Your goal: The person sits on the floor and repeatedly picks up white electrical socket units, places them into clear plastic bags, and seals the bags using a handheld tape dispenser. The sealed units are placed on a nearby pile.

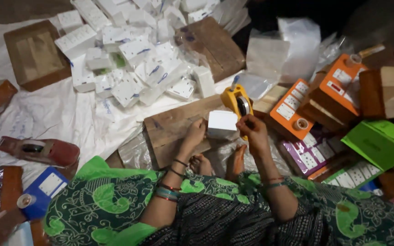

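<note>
A small white box (222,124) rests on a wooden board (169,130) in front of me. My left hand (194,133) presses against the box's left side. My right hand (251,130) is closed on the handle of a yellow tape dispenser (236,101), which stands against the box's right edge. I sit cross-legged in green patterned clothing, and both my bare feet (220,163) show below the board. Bangles ring both wrists.
A heap of white packaged switch plates (133,54) lies behind the board on white sheeting. Orange boxes (324,95), a green box (379,143) and purple packs (311,157) are stacked to the right. A red tape dispenser (39,151) lies at left, a wooden tray (35,54) at far left.
</note>
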A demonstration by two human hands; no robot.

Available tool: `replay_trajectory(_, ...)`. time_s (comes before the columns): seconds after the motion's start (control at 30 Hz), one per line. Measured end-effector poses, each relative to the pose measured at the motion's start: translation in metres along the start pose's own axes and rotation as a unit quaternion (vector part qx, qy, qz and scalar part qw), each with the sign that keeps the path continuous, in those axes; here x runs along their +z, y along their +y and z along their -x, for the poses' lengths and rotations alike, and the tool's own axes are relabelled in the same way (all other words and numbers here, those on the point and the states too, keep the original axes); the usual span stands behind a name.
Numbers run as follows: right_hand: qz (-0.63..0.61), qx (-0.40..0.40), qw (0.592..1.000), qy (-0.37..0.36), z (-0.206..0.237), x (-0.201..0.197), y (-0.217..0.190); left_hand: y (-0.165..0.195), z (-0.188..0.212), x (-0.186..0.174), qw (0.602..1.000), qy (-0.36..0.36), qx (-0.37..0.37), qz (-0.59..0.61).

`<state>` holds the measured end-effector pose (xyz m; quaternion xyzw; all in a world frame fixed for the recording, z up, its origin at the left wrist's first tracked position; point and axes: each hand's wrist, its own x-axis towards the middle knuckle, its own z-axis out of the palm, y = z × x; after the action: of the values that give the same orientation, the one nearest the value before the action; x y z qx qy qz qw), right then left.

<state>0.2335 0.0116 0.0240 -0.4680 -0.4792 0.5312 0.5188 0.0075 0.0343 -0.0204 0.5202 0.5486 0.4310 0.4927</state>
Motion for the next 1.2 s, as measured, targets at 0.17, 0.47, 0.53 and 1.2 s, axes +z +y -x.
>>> replay_trajectory(0.17,0.013,-0.024,1.000,-0.002,-0.001,-0.005,-0.014,0.014,0.005,0.000,0.942,0.151,0.235,-0.186)
replay_trajectory(0.47,-0.129,-0.100,0.986,-0.023,0.035,-0.025,-0.065,0.084,0.074,-0.025,0.980,0.099,0.158,-0.062)
replay_trajectory(0.53,-0.179,-0.088,0.979,-0.033,0.041,-0.018,-0.072,0.099,0.088,-0.023,0.949,0.140,0.246,-0.140)
replay_trajectory(1.2,-0.175,-0.001,0.977,-0.126,0.072,0.040,-0.112,0.121,0.105,0.012,0.907,0.052,0.309,-0.280)
